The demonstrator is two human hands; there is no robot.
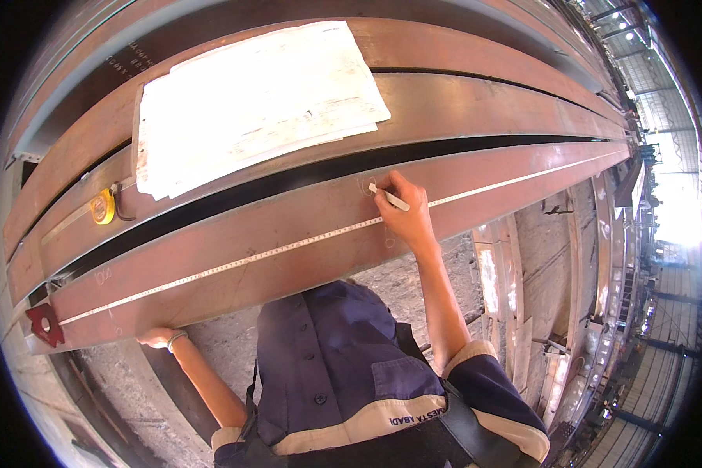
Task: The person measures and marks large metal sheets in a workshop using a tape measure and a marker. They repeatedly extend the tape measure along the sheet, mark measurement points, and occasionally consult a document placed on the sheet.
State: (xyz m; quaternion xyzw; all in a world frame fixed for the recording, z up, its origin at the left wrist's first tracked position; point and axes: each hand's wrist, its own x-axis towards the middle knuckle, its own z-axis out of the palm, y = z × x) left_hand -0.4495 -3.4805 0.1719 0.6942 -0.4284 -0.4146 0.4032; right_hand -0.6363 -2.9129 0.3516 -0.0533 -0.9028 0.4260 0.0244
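My right hand (404,210) pinches a white chalk stick (398,202), its tip on the top face of a reddish-brown steel beam (304,210). A faint chalk mark (367,186) shows beside the tip. Along the beam lies a pulled-out white tape measure blade (257,256), which passes by my right wrist. At the blade's left end sits a dark red metal piece with a round hole (45,324). My left hand (157,337) is at the beam's near edge, toward the left end; its fingers are mostly hidden there.
White paper sheets (257,101) lie across the beams behind, with a yellow tape measure (102,207) to their left. Dark gaps run between the parallel beams. Below is a rough grey floor (234,331), and more long steel pieces (515,273) lie to the right.
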